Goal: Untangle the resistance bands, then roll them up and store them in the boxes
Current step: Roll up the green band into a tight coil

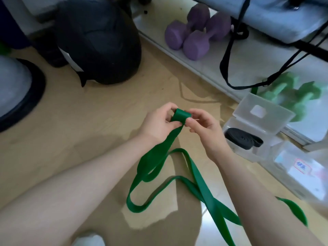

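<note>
left hand [158, 122] + right hand [202, 125]: pinching green resistance band [200, 181] roll-start, keeping coil tight | tail loose on floor, feeding freely | open box [248, 153] near, awaiting roll

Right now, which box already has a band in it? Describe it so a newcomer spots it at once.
Look right of the right hand, on the floor below the white ledge with the purple dumbbells. Two clear boxes sit there; the open clear box is the farther one. Its lid is up and a rolled black band lies inside.
</note>
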A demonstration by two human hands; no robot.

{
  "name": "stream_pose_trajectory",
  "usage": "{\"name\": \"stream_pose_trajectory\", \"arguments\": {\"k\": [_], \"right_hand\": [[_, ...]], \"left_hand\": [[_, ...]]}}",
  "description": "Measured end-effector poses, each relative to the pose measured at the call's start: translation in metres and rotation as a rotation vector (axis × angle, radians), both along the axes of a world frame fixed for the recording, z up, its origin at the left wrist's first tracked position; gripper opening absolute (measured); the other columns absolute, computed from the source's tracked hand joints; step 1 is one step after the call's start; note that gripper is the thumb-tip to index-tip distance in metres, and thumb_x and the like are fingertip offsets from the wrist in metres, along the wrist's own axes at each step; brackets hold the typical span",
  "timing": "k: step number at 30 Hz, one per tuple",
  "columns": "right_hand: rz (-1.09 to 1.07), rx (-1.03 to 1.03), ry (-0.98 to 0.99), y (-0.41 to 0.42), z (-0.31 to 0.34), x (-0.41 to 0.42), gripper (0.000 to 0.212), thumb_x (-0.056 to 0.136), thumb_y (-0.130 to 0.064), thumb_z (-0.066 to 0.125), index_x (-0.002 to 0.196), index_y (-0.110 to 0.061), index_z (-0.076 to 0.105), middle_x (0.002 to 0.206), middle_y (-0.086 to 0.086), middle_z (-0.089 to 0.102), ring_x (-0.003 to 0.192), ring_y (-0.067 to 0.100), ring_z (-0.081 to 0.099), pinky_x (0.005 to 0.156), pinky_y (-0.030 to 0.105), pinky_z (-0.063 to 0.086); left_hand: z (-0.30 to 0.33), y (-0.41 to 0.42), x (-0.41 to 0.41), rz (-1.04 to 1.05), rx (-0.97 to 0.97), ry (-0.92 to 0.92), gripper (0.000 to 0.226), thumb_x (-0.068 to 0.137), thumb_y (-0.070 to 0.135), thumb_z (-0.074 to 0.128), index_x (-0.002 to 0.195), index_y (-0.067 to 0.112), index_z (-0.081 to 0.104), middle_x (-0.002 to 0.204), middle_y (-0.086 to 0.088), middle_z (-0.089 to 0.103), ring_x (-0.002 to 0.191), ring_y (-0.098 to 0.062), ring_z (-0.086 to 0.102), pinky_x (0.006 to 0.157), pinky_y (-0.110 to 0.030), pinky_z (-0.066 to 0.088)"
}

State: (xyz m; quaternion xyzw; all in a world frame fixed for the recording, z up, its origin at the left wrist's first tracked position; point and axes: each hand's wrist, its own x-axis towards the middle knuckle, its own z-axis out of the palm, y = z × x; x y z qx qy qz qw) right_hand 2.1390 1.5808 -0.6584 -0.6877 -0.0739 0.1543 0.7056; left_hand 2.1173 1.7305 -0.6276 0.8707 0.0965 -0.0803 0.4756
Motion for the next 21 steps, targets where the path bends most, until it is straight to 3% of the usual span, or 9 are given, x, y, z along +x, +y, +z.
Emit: {"name": "stream_pose_trajectory", "arguments": {"k": [4,8,11,15,21], "right_hand": [[-0.034,0.034,0.070,-0.006,-0.007,0.001,0.020,0.089,-0.005,0.057,0.088,-0.024,0.063,0.081,-0.011,0.064,0.071,0.000,0.059,0.068,0.018,0.050],[-0.046,0.025,0.060,-0.003,-0.011,-0.002,0.021,0.087,0.001,0.058,0.082,-0.019,0.062,0.077,-0.002,0.064,0.066,0.003,0.061,0.064,0.018,0.051],[-0.054,-0.025,0.020,0.008,-0.015,-0.011,0.020,0.086,0.000,0.059,0.082,-0.019,0.061,0.077,0.000,0.062,0.069,0.009,0.058,0.065,0.021,0.053],[-0.007,0.020,0.096,0.017,-0.017,-0.022,0.018,0.090,-0.003,0.054,0.093,-0.021,0.056,0.088,0.003,0.054,0.078,0.021,0.060,0.071,0.036,0.055],[-0.046,0.078,0.165,0.018,-0.006,-0.021,0.015,0.092,-0.001,0.050,0.091,-0.015,0.056,0.088,0.008,0.056,0.071,0.014,0.059,0.063,0.026,0.054]], "left_hand": [[-0.011,-0.015,-0.005,0.023,-0.054,0.046,0.015,0.086,0.025,0.064,0.095,0.029,0.054,0.079,-0.003,0.073,0.074,-0.023,0.069,0.074,-0.043,0.055],[-0.023,-0.024,-0.024,0.156,-0.216,0.015,0.008,0.091,0.031,0.055,0.092,0.023,0.058,0.083,-0.024,0.069,0.076,-0.044,0.065,0.069,-0.058,0.052],[-0.027,-0.020,-0.031,0.194,-0.185,0.012,0.011,0.094,0.024,0.050,0.085,0.026,0.057,0.081,-0.020,0.070,0.072,-0.041,0.066,0.065,-0.057,0.054],[-0.018,-0.001,-0.028,0.105,-0.110,0.042,0.011,0.094,0.021,0.051,0.087,0.023,0.059,0.076,-0.013,0.072,0.069,-0.031,0.069,0.065,-0.050,0.057],[-0.011,0.011,-0.020,-0.024,-0.024,0.022,0.011,0.093,0.025,0.052,0.094,0.018,0.060,0.075,-0.024,0.067,0.068,-0.041,0.065,0.061,-0.054,0.054]]}}
